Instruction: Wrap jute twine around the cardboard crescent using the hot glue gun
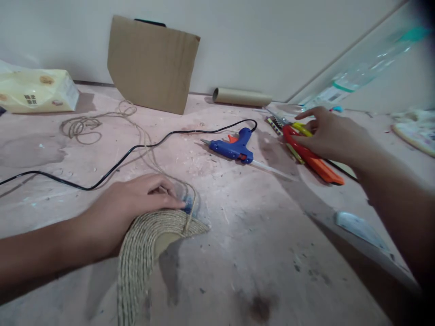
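Note:
A curved cardboard piece covered in rows of jute twine (136, 253) lies at the lower left of the table. My left hand (136, 199) is on its outer edge, fingers curled and thumb pressed along the rim. A small blue thing (188, 204), too blurred to name, is beside my left fingertips. Loose twine (149, 154) runs from the piece to a tangle farther back. At the right, my right hand (329, 131) is over a group of tools, its thumb and fingers apart. Beneath it lie a red-orange utility knife (316, 163) and a yellow-handled tool (302, 128).
A blue glue gun (233, 147) with a clear glue stick lies mid-table, its black cord (136, 147) crossing leftward. Behind are a tissue pack (41, 90), a cardboard sheet (152, 63), a cardboard tube (243, 97) and a plastic bottle (356, 81).

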A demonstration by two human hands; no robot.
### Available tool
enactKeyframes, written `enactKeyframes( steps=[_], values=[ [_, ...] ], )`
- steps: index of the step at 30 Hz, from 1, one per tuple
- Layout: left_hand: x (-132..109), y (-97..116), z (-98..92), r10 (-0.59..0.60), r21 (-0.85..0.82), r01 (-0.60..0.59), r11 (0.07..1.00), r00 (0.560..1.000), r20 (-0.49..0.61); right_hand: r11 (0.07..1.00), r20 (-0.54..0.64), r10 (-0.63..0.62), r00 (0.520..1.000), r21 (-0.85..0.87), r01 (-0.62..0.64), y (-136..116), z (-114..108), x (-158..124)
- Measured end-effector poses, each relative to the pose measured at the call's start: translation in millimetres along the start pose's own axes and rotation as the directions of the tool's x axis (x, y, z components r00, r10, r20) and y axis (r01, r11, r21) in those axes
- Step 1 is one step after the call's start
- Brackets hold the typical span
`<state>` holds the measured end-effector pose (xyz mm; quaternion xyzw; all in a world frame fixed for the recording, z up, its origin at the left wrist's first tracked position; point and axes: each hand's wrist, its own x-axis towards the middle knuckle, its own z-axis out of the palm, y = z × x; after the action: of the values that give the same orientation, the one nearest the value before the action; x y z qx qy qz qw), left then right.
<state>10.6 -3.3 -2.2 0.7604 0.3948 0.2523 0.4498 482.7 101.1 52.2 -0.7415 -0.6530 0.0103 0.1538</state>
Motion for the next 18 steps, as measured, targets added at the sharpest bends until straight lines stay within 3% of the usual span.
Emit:
enactKeyframes(
  steps=[4,7,11,13,18],
  values=[
    [10.0,-5.2,-15.7,0.234,0.426,-0.163,0.890,0.965,-0.119,0.942,0.009,0.241,0.970,-0.243,-0.232,21.2,11.9,11.3],
    [24.2,-3.4,-24.8,0.297,0.487,-0.221,0.845,0.951,-0.083,0.934,-0.012,0.215,0.976,-0.291,-0.209,21.2,10.4,12.7],
    [49.7,2.9,-14.8,0.367,0.451,-0.373,0.811,0.924,0.103,0.959,-0.043,-0.035,0.998,-0.283,0.021,4.0,1.1,4.7],
    [62.0,2.0,-6.9,0.370,0.410,-0.407,0.816,0.913,0.170,0.948,-0.018,-0.212,0.977,-0.248,0.201,-11.9,-1.1,-4.3],
    [73.2,-4.9,-11.9,0.335,0.319,-0.372,0.872,0.927,0.167,0.804,0.097,-0.580,0.809,-0.093,0.587,-57.3,6.8,-28.7]
  ],
)
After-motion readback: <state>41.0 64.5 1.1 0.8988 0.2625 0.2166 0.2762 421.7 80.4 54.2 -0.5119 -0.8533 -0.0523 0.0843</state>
